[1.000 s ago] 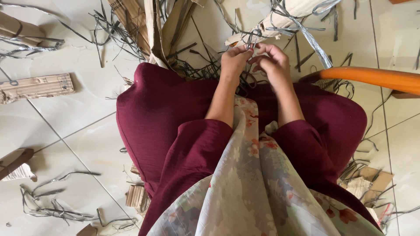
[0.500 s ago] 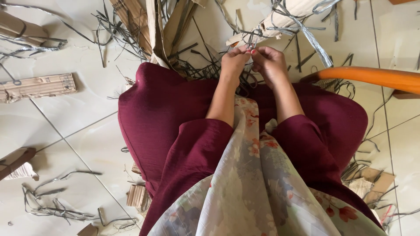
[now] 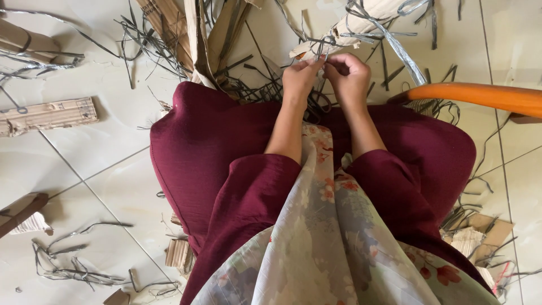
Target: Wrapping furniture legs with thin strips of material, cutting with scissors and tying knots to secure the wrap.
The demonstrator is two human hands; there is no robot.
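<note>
A thin grey strip (image 3: 323,63) runs between both hands, just past the far edge of the lap, above the tangle of similar strips on the floor. The left hand (image 3: 301,79) pinches it between thumb and fingertips, fingers curled in tight. The right hand (image 3: 350,76) is closed on the same strip, knuckles up, the two hands touching or nearly so (the exact grip under the fingers is hidden).

Both forearms reach out from maroon sleeves (image 3: 254,192) over a maroon skirt (image 3: 214,135), with a pale flowered scarf (image 3: 322,243) hanging down the middle, near the camera.

Just beyond the hands lies a rolled piece of cardboard (image 3: 361,20) wrapped with a flat grey band (image 3: 403,53), its torn end close to the fingertips. Far left of that, folded cardboard sheets (image 3: 197,28) lean together among a dark heap of strips (image 3: 254,90).

To the right, an orange pole (image 3: 485,97) crosses the tiled floor (image 3: 96,169) beside the skirt. Near right, small cardboard scraps (image 3: 474,234) sit among loose strips. On the left lies a flat corrugated piece (image 3: 48,116), with another bundle (image 3: 25,39) far left, and a scatter of grey strips (image 3: 73,265) near left.
</note>
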